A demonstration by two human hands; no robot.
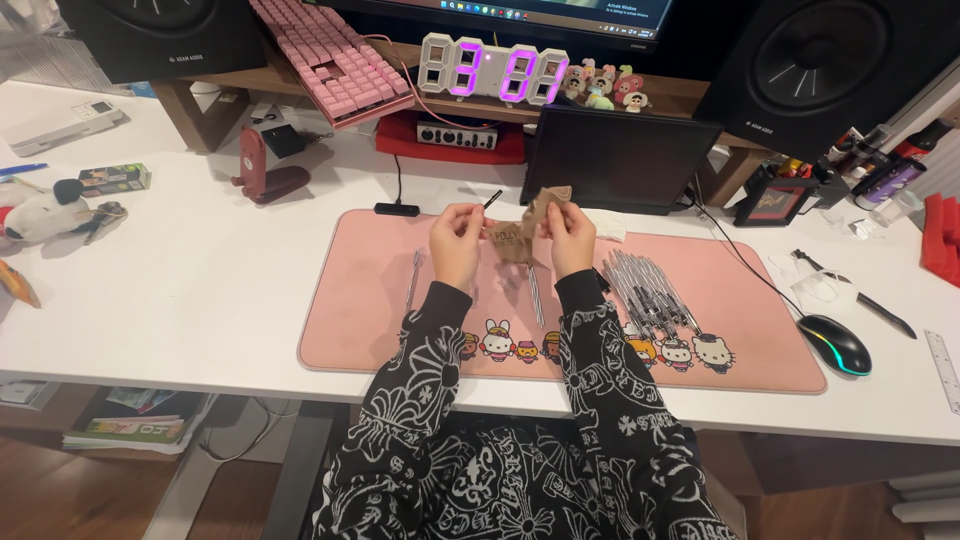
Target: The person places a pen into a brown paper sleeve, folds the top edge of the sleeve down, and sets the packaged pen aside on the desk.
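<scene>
My left hand (457, 240) and my right hand (571, 236) are raised side by side over a pink desk mat (370, 300). Between them they hold a small crumpled brown paper packet (522, 235). My left hand also pinches a thin dark stick (492, 198) that points up and to the right. A row of several silver pens (645, 292) lies on the mat just right of my right forearm. One silver pen (413, 278) lies left of my left hand, and another pen (535, 293) lies between my forearms.
A dark tablet (618, 158) leans upright behind the mat. A black mouse (834, 345) sits at the right, a dark red stand (262, 165) at the back left. A pink keyboard (330, 55), a digital clock (493, 68) and two black speakers stand on the rear shelf.
</scene>
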